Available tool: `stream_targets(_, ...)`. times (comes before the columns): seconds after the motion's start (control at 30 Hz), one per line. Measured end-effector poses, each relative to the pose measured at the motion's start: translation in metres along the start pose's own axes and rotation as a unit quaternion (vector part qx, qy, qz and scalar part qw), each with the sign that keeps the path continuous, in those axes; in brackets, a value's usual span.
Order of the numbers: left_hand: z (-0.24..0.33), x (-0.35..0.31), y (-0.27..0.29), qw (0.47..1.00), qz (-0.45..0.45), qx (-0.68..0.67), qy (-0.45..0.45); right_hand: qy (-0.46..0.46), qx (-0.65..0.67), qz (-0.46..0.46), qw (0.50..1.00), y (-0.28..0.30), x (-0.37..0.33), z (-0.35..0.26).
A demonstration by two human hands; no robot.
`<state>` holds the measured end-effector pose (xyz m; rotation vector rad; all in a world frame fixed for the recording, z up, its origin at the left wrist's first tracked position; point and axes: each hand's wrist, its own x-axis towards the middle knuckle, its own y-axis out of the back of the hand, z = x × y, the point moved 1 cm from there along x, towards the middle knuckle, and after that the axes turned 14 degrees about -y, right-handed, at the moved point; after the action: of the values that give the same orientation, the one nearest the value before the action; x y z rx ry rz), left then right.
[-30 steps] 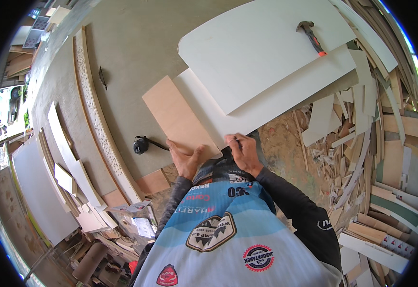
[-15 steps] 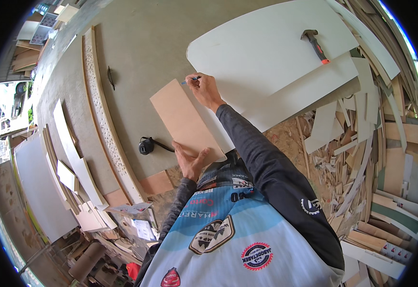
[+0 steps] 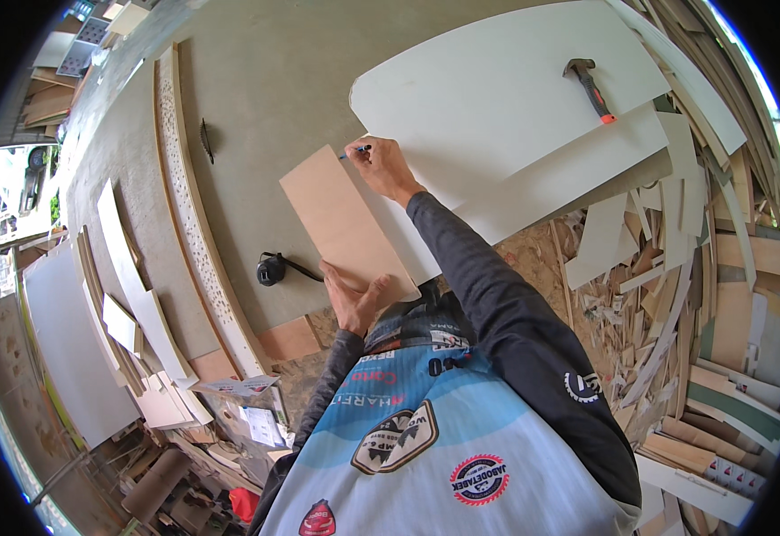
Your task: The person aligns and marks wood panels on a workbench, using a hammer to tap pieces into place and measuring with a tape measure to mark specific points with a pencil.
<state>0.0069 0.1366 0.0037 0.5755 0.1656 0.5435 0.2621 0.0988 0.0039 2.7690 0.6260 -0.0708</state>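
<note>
A rectangular tan board (image 3: 343, 214) lies at a slant in front of me, partly over a white sheet. At its near end my left hand (image 3: 354, 297) rests with thumb and fingers spread on the surface. My right hand (image 3: 384, 167) is beside the board's far right corner, its fingers closed round a slim dark pen (image 3: 360, 148). The pen's bluish tip points left, toward the board's edge; whether it touches cannot be made out. Under my right forearm lies the large white panel (image 3: 497, 98).
A hammer (image 3: 590, 89) with a red-and-black handle lies on the white panel. Left of the board sits a black tape measure (image 3: 271, 269) with a strap. A long speckled wooden strip (image 3: 184, 179) and a thin dark object (image 3: 206, 141) lie farther left. Offcuts (image 3: 658, 313) pile up at right.
Almost nothing differs. The whole view has shifted very slightly; both hands, the pen and the tan board hold their places.
</note>
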Motion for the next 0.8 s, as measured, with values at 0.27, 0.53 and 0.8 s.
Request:
stream_targets(0.27, -0.002, -0.001, 0.001, 1.000, -0.006, 0.003, -0.005, -0.010, -0.062, -0.100, 0.993, 0.052, -0.100, 0.011)
stream_targets(0.53, 0.000, 0.000, -0.001, 0.999, 0.002, 0.039, -0.008, -0.031, -0.108, -0.195, 0.974, 0.122, -0.233, 0.018)
stream_targets(0.8, 0.009, 0.004, 0.003, 0.972, 0.088, -0.215, -0.011, -0.199, 0.101, 0.057, 0.973, 0.133, -0.239, 0.036)
